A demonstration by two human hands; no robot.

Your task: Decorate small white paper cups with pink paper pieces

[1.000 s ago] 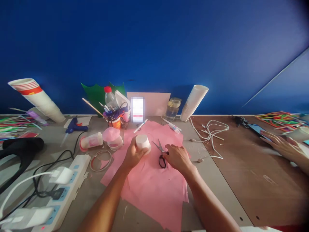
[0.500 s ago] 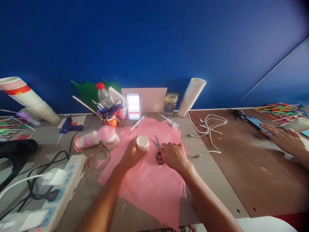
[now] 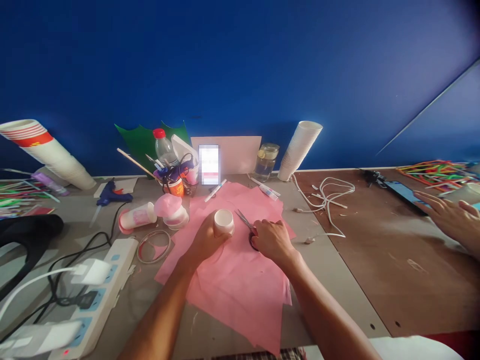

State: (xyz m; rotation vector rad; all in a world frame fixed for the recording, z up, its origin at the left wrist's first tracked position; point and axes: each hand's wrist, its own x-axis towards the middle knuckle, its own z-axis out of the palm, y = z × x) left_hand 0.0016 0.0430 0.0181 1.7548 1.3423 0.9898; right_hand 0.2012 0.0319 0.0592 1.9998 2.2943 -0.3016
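Note:
My left hand (image 3: 208, 239) is wrapped round a white paper cup (image 3: 224, 221), its open mouth tilted up toward me. Just to the right, my right hand (image 3: 272, 240) grips a pair of scissors (image 3: 245, 220) by the dark handles. The blades point up and left toward the cup without touching it, and they lie nearly closed. Both hands are over crumpled sheets of pink paper (image 3: 240, 300) spread on the grey table.
To the left are a roll of tape (image 3: 141, 245), pink-decorated cups (image 3: 139, 218), a blue glue gun (image 3: 114, 194) and a power strip (image 3: 112, 280) with cables. Behind stand a glass jar (image 3: 267, 161) and stacked paper cups (image 3: 301, 150). At right, another person's hand (image 3: 450, 217) touches a phone (image 3: 403, 192).
The scissor blades, spread apart half a second ago, have come together. My left hand still holds the cup in nearly the same place.

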